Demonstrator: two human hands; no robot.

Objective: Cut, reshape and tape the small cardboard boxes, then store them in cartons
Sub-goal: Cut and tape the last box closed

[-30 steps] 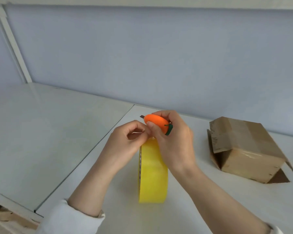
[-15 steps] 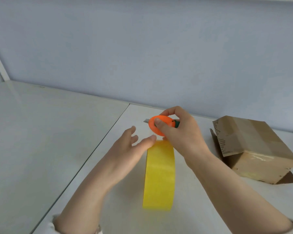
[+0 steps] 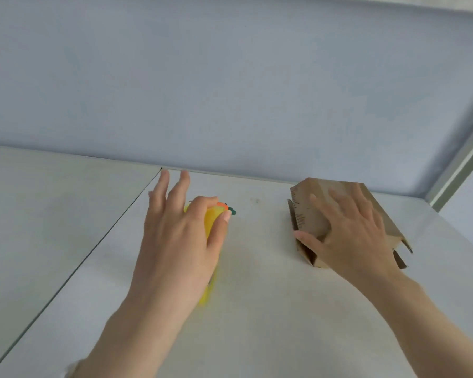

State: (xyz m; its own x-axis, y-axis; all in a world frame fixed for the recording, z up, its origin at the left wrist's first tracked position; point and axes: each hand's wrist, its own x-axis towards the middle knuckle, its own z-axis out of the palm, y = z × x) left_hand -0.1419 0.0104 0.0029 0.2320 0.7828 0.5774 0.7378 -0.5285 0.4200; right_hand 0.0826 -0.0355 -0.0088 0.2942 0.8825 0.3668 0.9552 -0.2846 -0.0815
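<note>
Tape roll (image 3: 212, 217) mostly hidden under gripping left hand (image 3: 175, 241); right hand (image 3: 352, 236) spread on box (image 3: 309, 211)

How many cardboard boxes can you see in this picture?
1. The cardboard box sits at the right, under the right hand. Others may lie outside the camera's view.

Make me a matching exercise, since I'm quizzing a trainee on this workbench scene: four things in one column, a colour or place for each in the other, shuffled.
Things:
1. tape roll
2. cutter
3. cardboard box
4. wall

Descriptions:
A. pale blue, behind the table
B. brown, under the right hand
C. yellow, under the left hand
D. orange with a green end

Pairs: 1-C, 2-D, 3-B, 4-A
</note>
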